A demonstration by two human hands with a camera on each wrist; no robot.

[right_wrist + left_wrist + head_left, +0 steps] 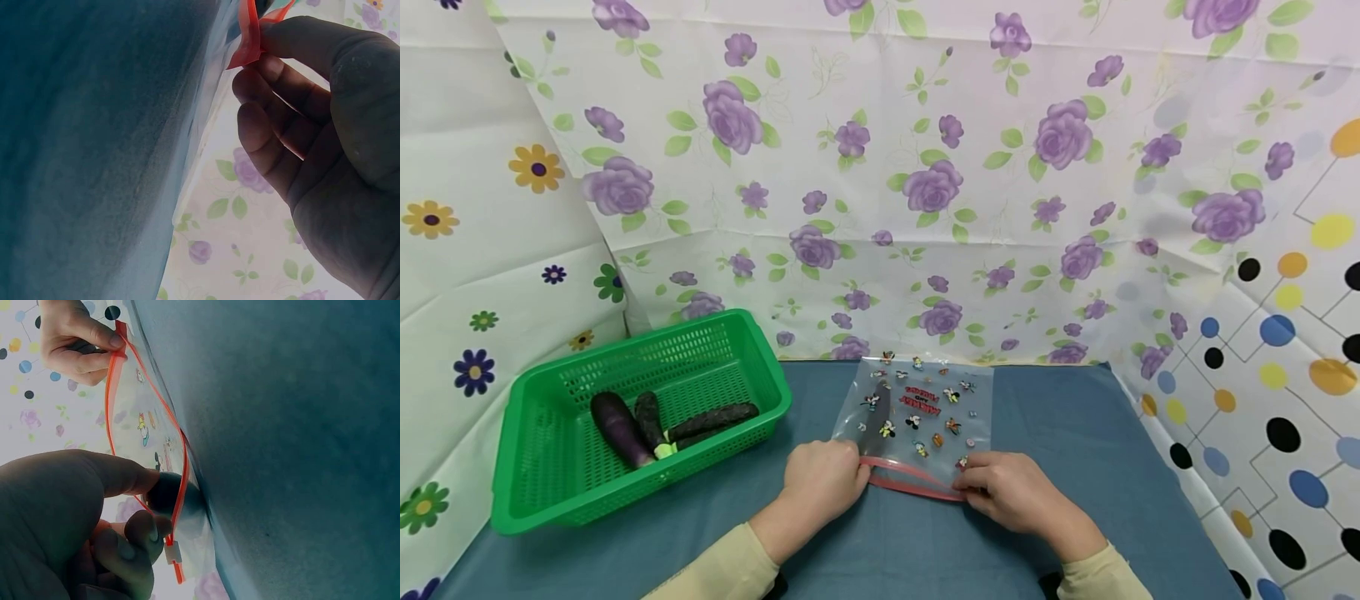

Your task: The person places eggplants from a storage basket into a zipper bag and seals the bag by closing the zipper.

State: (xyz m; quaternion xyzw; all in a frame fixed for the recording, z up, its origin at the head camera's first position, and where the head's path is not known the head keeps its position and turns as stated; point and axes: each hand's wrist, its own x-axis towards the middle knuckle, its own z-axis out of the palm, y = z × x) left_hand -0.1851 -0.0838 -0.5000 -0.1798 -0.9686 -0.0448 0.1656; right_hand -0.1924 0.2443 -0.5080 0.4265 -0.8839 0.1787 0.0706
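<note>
A clear zip bag (925,417) printed with small cartoon figures lies on the table, its red zip edge (917,479) toward me. A long dark item (877,417) shows through its left side. My left hand (826,475) grips the left end of the zip edge, fingers curled. In the left wrist view its thumb lies at the bag's mouth, close to a small pale slider (173,552), and the red strips bow apart. My right hand (1007,492) pinches the other corner; in the right wrist view, thumb and index finger hold the red tab (249,44).
A green plastic basket (550,504) stands at the left. Inside lie a purple eggplant (617,429) and several dark, bumpy cucumbers (715,419). Blue cloth (1075,433) covers the table, and a flowered sheet (880,208) hangs behind it.
</note>
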